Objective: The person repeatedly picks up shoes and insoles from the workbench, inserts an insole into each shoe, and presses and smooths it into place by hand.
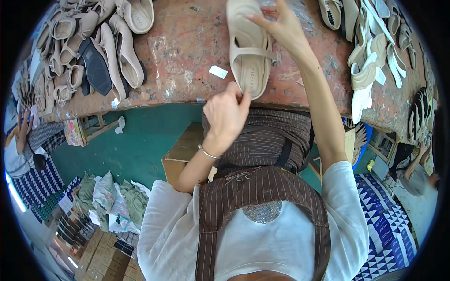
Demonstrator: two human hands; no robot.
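Note:
A beige strapped shoe (248,49) lies on the worn reddish table in front of me, its heel end toward me and a narrow strap crossing its opening. My left hand (224,110) is closed at the heel, with the thumb against the rim and the other fingers curled, partly hidden. Over the shoe's far part, my right hand (281,25) has its thumb and forefinger apart. I see nothing between them, though the other fingers are partly out of sight. A small white label (218,71) rests on the table left of the shoe.
Beige shoes (126,51) crowd the table's left, with a dark sole (95,65) among them. More shoe parts and white pieces (368,70) are heaped at right. Below the front edge stands a cardboard box (180,152). Other people work at both far sides.

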